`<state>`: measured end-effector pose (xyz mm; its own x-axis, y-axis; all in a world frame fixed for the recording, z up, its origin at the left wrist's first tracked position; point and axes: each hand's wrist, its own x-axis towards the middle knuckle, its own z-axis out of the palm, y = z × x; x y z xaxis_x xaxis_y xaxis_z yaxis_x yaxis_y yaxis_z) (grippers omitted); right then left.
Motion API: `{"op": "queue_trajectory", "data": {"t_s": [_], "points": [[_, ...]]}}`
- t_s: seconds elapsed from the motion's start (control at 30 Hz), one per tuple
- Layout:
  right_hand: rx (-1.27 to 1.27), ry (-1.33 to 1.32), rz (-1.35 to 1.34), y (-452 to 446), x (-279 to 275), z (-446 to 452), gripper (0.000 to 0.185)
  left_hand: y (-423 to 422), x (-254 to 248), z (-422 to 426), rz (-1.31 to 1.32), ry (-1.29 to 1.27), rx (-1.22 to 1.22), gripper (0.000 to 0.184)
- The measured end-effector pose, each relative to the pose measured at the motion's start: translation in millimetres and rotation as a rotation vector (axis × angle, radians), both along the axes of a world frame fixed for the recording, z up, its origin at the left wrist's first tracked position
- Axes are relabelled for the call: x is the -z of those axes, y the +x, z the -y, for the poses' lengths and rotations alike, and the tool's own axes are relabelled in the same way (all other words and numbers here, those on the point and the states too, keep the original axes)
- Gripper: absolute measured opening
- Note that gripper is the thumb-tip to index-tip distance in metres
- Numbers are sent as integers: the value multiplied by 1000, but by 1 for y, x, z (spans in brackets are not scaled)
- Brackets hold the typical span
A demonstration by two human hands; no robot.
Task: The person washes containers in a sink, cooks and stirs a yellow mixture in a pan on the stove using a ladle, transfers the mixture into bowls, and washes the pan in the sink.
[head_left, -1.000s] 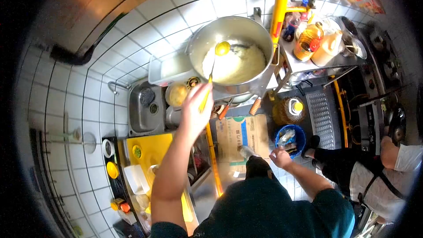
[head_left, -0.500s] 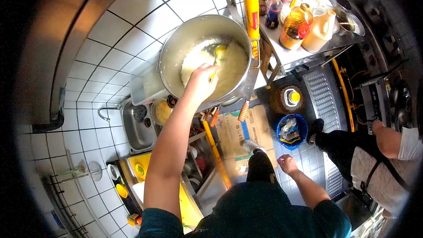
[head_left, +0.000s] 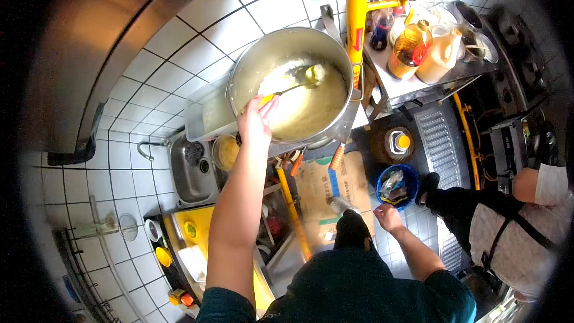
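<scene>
My left hand [head_left: 257,121] is closed on the yellow handle of a ladle [head_left: 291,89], over the left rim of a large steel pot [head_left: 240,72]. The ladle's bowl lies tilted inside the pot, with pale, lumpy stuff on it. White, grain-like contents [head_left: 305,110] cover the pot's bottom; glare hides some detail. Down at my right side, my right hand [head_left: 389,218] hangs with its fingers curled, near a blue-lined bin [head_left: 411,173]. Whether it holds anything is hidden.
A yellow pipe [head_left: 356,12] rises beside the pot. Bottles [head_left: 410,51] crowd the steel table at the upper right. Left are a sink [head_left: 191,185] and a yellow board [head_left: 206,218]. A co-worker [head_left: 508,233] stands at the right. Flattened cardboard [head_left: 353,179] covers the floor ahead.
The ladle went down from above the contents into the pot and now leans rightward. My left hand has shifted left to the rim. The view has moved too.
</scene>
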<state>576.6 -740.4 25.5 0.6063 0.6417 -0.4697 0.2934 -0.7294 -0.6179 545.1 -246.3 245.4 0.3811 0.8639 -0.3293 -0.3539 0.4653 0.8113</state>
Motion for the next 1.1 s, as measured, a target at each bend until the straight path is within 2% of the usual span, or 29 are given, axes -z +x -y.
{"op": "queue_trajectory", "data": {"t_s": [0.1,0.27,0.33,0.4,0.53,0.63,0.67,0.7,0.8,0.87,0.97,1.0,1.07,1.1], "points": [[39,47,-22,1,-14,3,28,-4,-7,7,57,-92,-53,22],[27,-33,-21,1,-15,2,27,-4,5,22,61,-139,-74,23],[15,-45,-33,0,-16,1,28,-3,3,33,12,-28,-22,25],[4,-26,-35,-2,-14,-1,28,1,2,40,-37,-21,-42,25],[-25,33,70,-5,-21,-4,27,-16,-10,47,64,-77,-60,24],[-91,33,45,-6,-12,-4,26,-45,-21,52,137,-101,-94,22],[-124,40,40,-4,-9,-6,25,-58,-24,55,161,-96,-98,22],[-301,84,116,-4,-41,-16,17,-74,-37,63,187,-88,-104,22],[-442,118,227,-10,-36,-37,14,-141,-70,93,266,-17,-157,24],[-458,143,151,-16,-41,-54,15,-203,-84,120,336,11,-231,26],[-499,184,18,-33,-27,-87,20,-305,-99,184,288,68,-451,27],[-629,279,99,-43,-42,-98,19,-340,-101,213,269,87,-554,28],[-725,284,49,-61,-32,-119,23,-410,-92,277,322,219,-692,28],[-780,282,21,-74,-27,-131,25,-443,-89,312,239,213,-791,30]]}}
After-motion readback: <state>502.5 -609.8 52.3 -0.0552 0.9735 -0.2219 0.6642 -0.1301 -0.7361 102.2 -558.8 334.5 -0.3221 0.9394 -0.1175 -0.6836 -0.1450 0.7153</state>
